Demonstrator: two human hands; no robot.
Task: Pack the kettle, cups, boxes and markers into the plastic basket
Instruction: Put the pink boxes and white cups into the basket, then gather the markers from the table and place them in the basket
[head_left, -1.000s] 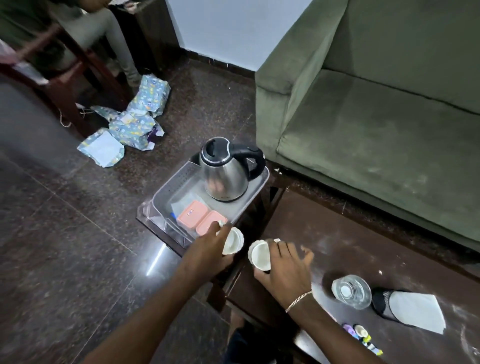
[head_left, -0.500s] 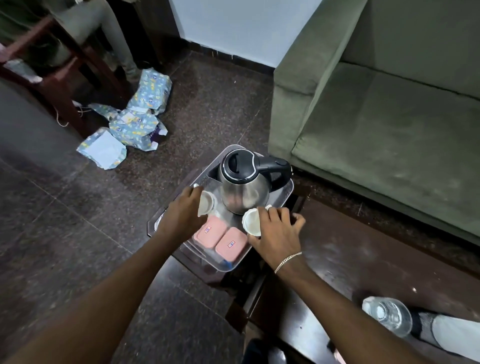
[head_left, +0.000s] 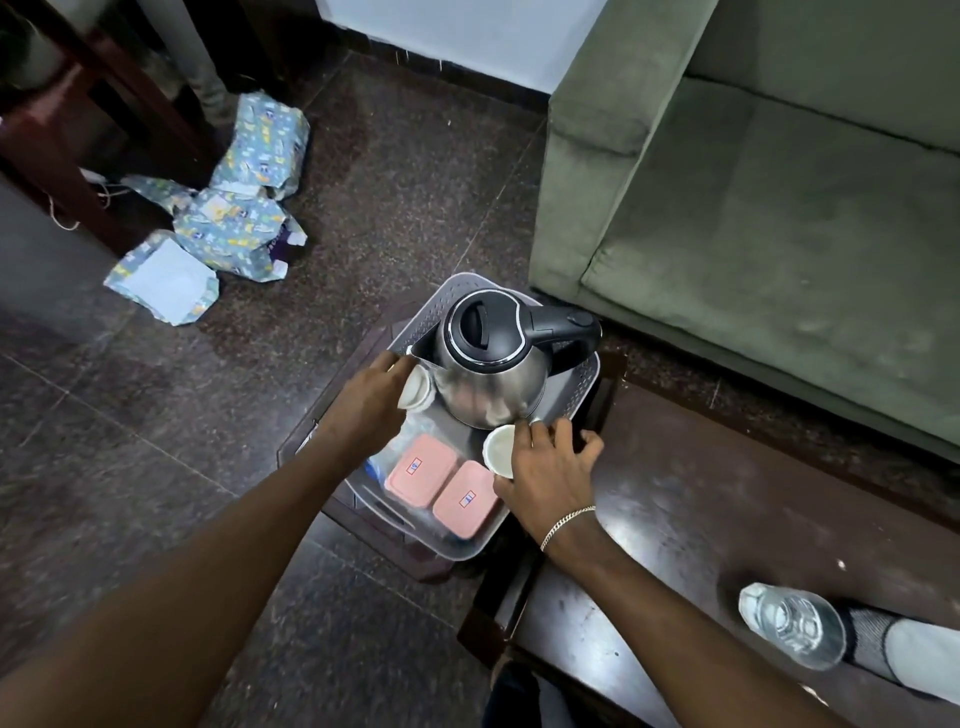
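A steel kettle (head_left: 493, 374) with a black lid and handle stands in the far half of the grey plastic basket (head_left: 584, 384). Two pink lidded boxes (head_left: 441, 483) lie side by side in the near half. My left hand (head_left: 363, 405) holds a white cup (head_left: 415, 389) against the kettle's left side, inside the basket. My right hand (head_left: 545, 467) holds a second white cup (head_left: 500, 448) just in front of the kettle, over the basket's right edge. No markers are in view.
The basket sits on a small dark stool beside a dark wooden table (head_left: 701, 519). A clear water bottle (head_left: 789, 623) lies on the table at right. A green sofa (head_left: 779, 208) is behind. Torn wrapping paper (head_left: 223, 218) lies on the floor at left.
Both hands carried the white cups from in front of the basket into it, up against the kettle. My view moved closer and more directly over the basket.
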